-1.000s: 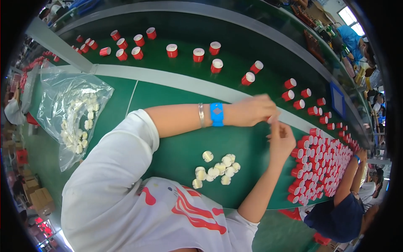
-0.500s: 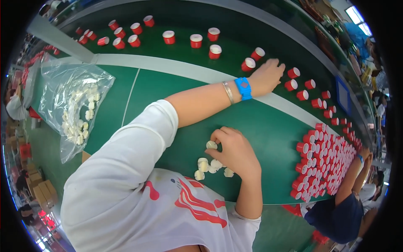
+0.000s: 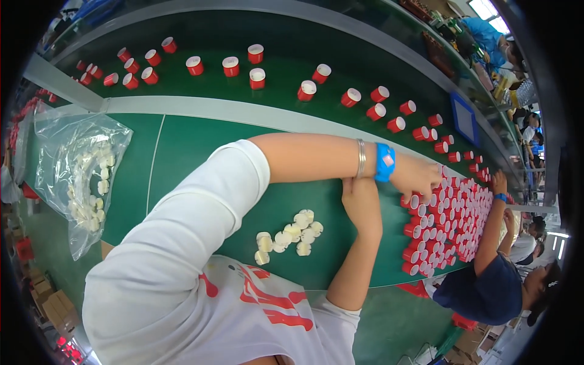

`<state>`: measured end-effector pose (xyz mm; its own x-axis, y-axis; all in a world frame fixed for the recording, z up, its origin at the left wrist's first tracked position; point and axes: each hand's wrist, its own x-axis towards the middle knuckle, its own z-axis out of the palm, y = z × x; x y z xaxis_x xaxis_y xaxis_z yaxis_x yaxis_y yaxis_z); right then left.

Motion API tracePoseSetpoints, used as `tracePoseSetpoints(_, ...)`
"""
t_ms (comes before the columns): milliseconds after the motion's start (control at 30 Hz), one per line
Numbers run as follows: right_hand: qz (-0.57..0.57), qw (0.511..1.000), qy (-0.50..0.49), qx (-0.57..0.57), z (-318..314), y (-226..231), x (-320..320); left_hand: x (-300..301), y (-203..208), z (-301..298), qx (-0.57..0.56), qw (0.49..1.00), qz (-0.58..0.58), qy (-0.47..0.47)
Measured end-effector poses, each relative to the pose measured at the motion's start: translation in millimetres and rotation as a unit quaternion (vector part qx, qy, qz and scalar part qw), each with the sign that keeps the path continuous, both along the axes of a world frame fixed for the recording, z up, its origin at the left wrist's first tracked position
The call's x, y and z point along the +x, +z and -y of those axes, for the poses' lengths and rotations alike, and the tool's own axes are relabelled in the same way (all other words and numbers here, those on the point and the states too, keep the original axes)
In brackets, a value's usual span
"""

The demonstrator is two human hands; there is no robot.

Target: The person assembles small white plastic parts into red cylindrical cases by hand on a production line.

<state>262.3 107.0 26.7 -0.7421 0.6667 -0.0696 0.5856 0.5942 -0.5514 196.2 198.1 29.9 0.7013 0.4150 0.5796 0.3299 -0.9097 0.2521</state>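
Observation:
My left arm crosses over the table, a blue wristband on its wrist. My left hand is at the near-left edge of a dense group of small red cups with white insides. Its fingers are bent down and apart over the outermost cups; I see no cup lifted in them. My right hand is beneath the left wrist, which hides its fingertips and anything in them. To its left lie several small, round, cream-white pieces loose on the green table.
Beyond a pale rail, red cups stand spaced along a dark green strip. A clear plastic bag with more cream-white pieces lies at left. At right, another person's arm reaches in beside the cup group. A blue frame stands behind.
My left hand has moved from the far strip, right and nearer, to the grouped cups. My right hand has left the cream-white pieces and gone up under the left wrist. The view has shifted.

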Motion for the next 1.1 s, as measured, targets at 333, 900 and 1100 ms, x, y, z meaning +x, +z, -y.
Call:
tracePoseSetpoints(333, -0.150, 0.989, -0.005, 0.009, -9.5, -14.9, 5.0, -40.0, 3.9, 34.5, -0.134, 0.979, 0.123, 0.093)
tracePoseSetpoints(900, -0.434, 0.824, -0.230, -0.281, -22.8, 2.8, 5.7, -114.2, -29.9, 104.3, -0.293, 0.897, 0.253, 0.215)
tracePoseSetpoints(1100, -0.462, 0.793, -0.250, -0.309, -20.4, 4.4, 5.2, -117.7, -11.7, 105.9, -0.607, 0.723, 0.289, 0.156)
